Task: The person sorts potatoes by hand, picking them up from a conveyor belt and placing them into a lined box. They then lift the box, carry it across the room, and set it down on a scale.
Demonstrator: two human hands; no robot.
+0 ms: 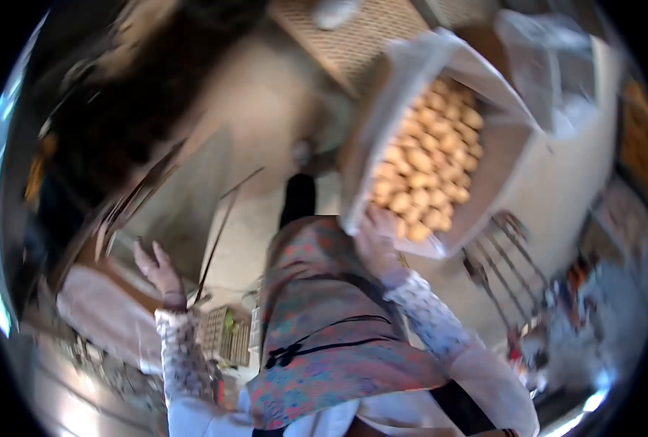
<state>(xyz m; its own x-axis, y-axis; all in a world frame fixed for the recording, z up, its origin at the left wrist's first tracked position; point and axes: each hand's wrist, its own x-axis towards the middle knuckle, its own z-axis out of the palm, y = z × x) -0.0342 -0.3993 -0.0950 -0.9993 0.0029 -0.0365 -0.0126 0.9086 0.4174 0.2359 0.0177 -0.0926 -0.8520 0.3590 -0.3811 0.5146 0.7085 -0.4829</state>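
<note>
Upper right, potatoes (pixel 426 160) sit inside an open white sack (pixel 500 171), right hand (pixel 378 244) at its lower rim, grip too blurred to tell! Left hand (pixel 160 271), fingers apart, lower left; beside it, a crate (pixel 241 344) holds something green.

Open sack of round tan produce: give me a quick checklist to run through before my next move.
1. Sack mouth open: ok, spread wide with the produce showing.
2. Visible produce inside the rim: ok.
3. Right hand at the sack: ok, at the near rim, beside the produce.
4. Right hand's grip firm: cannot tell, its fingers are blurred.
5. Left hand free: ok, fingers spread, apparently holding nothing.
6. Sack's base supported: cannot tell, its underside is hidden.
</note>
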